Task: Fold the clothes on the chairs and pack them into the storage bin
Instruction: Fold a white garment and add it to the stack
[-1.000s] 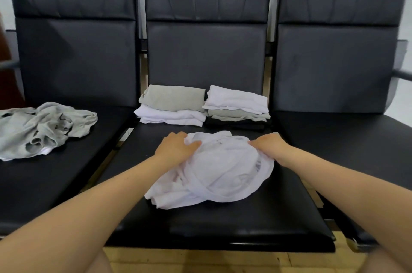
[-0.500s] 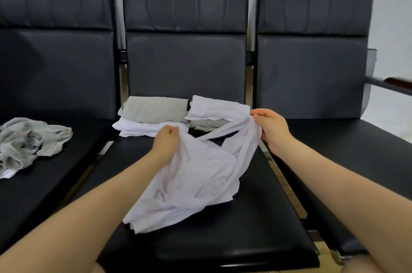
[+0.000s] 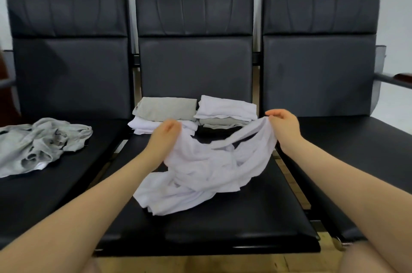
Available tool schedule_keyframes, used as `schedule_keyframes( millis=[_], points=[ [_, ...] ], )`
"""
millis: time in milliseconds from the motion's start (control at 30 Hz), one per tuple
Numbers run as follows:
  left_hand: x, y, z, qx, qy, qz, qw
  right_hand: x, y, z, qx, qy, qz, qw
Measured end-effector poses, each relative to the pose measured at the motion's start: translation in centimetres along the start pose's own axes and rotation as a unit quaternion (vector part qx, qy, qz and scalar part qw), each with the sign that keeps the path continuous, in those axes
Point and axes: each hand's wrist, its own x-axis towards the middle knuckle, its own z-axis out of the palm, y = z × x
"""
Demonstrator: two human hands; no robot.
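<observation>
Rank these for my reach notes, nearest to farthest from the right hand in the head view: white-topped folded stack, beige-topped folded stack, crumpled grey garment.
From the right hand:
1. White-topped folded stack, just to its left on the middle seat.
2. Beige-topped folded stack, farther left, same seat.
3. Crumpled grey garment, on the left chair.

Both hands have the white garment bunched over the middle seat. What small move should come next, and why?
Probably pull the hands apart and lift, to shake it open. The left hand and right hand each grip an edge of the white garment, but its lower part lies crumpled on the middle seat, too tangled to fold.
</observation>
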Motion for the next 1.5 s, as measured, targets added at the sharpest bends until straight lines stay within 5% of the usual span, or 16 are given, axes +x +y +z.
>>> schedule_keyframes(
  millis=[167, 267, 333, 367, 433, 500, 567, 667, 867, 1033, 1133, 1300, 1400, 1500],
  points=[
    [-3.5, -1.3, 2.4, 0.191, -0.272, 0.068, 0.941, -0.7, 1.0, 1.0, -0.083, -0.091, 0.163, 0.979],
    [-3.6, -1.4, 4.5, 0.294, -0.293, 0.152, 0.897, -1.8, 1.2, 1.3, -0.362, -0.233, 0.147, 0.891],
    [-3.2, -1.4, 5.8, 0.288, -0.298, 0.158, 0.896, -1.7, 1.2, 1.9, -0.478, -0.261, 0.110, 0.832],
    [-2.9, -1.5, 6.4, 0.291, -0.302, 0.159, 0.894, -1.5, 1.1, 2.1, -0.487, -0.256, 0.091, 0.830],
    [-2.2, -1.5, 7.4, 0.320, -0.301, 0.147, 0.886, -0.8, 0.8, 2.2, -0.433, -0.231, 0.037, 0.870],
    [-0.9, -1.7, 7.8, 0.364, -0.284, 0.132, 0.877, -0.5, 0.2, 1.8, -0.250, -0.179, -0.004, 0.952],
    [0.5, -2.3, 7.9, 0.409, -0.251, 0.132, 0.867, -0.9, -1.0, 1.3, -0.108, -0.119, -0.044, 0.986],
    [2.8, -4.0, 7.6, 0.459, -0.176, 0.114, 0.863, -1.4, -2.3, 1.7, -0.029, -0.100, -0.058, 0.993],
    [5.0, -5.9, 5.9, 0.464, -0.097, 0.058, 0.878, -3.1, -2.5, 2.1, -0.020, -0.179, -0.071, 0.981],
    [5.3, -5.9, 4.6, 0.296, -0.060, -0.020, 0.953, -3.6, -2.3, 1.8, -0.051, -0.165, -0.111, 0.979],
    [5.2, -6.1, 3.9, 0.244, -0.054, -0.075, 0.965, -3.3, -2.5, 1.2, 0.019, -0.096, -0.142, 0.985],
    [5.0, -4.0, 3.4, 0.062, 0.028, -0.025, 0.997, -3.5, -2.9, 1.4, 0.023, -0.086, -0.153, 0.984],
    [4.4, -0.9, 2.5, -0.148, 0.085, -0.029, 0.985, -4.1, -2.5, 1.7, 0.018, -0.144, -0.121, 0.982],
    [3.8, 0.7, 0.9, -0.370, 0.056, -0.045, 0.926, -4.9, -1.6, 2.5, -0.018, -0.231, -0.048, 0.972]
  ],
)
